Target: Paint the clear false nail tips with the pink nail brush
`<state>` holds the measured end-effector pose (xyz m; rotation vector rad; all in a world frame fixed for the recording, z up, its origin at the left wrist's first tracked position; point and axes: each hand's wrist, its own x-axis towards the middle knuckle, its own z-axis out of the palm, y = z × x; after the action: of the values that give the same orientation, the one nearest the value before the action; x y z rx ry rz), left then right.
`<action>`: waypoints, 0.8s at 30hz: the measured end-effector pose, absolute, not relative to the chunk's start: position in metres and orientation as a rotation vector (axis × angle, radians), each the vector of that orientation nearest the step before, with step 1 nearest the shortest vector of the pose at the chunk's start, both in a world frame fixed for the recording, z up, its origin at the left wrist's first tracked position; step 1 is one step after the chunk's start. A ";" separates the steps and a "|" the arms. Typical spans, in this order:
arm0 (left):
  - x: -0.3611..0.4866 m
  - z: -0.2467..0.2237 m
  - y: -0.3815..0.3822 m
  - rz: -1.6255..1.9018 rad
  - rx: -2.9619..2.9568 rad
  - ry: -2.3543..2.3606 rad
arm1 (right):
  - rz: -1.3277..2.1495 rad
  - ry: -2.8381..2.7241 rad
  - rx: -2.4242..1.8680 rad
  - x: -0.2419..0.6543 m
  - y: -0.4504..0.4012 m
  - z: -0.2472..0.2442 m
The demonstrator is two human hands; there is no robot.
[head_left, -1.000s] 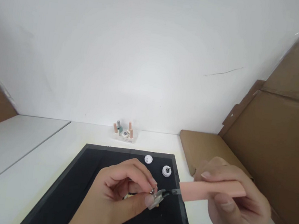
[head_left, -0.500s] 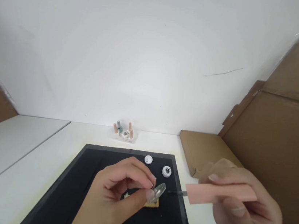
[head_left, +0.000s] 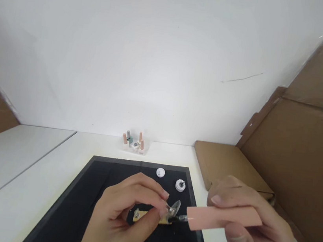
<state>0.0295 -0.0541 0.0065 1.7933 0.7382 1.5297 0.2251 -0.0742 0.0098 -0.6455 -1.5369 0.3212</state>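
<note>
My left hand (head_left: 128,212) is closed, thumb and forefinger pinching a small clear petal-shaped piece (head_left: 175,207) over the black mat. In my right hand (head_left: 251,232) is a nail polish brush (head_left: 223,218), held by its long pink cap. Its dark bristle tip points left and meets the lower part of the clear piece, as far as I can see. Below my left fingers, a yellowish block (head_left: 140,214) lies on the mat, partly covered by the hand. A small clear, shiny bit sits at the block's left end.
A black mat (head_left: 103,180) covers the middle of the white table. On it are a small white lid (head_left: 160,172) and a round white container (head_left: 180,185) with dark bits. Nail polish bottles stand in a clear tray (head_left: 134,150) by the wall. A flat cardboard box (head_left: 227,161) lies right.
My right hand has moved left and slightly down, bringing the brush tip from beside the clear piece onto it. My left hand has tilted the piece slightly.
</note>
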 end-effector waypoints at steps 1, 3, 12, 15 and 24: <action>0.029 0.006 -0.054 1.527 1.811 0.737 | 0.324 -1.533 -0.646 0.225 -0.074 0.010; 0.027 0.006 -0.055 1.533 1.831 0.729 | 0.323 -1.523 -0.653 0.226 -0.074 0.009; 0.021 0.003 -0.058 1.557 1.866 0.700 | 0.344 -1.496 -0.639 0.232 -0.071 0.003; 0.021 0.002 -0.058 1.577 1.868 0.692 | 0.340 -1.473 -0.639 0.232 -0.072 0.002; 0.024 0.004 -0.054 1.520 1.981 0.682 | 0.341 -1.528 -0.607 0.221 -0.074 0.013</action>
<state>0.0242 -0.0538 0.0041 1.9806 0.6820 1.5197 0.2212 -0.0741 0.0127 -0.6071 -1.5278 0.3413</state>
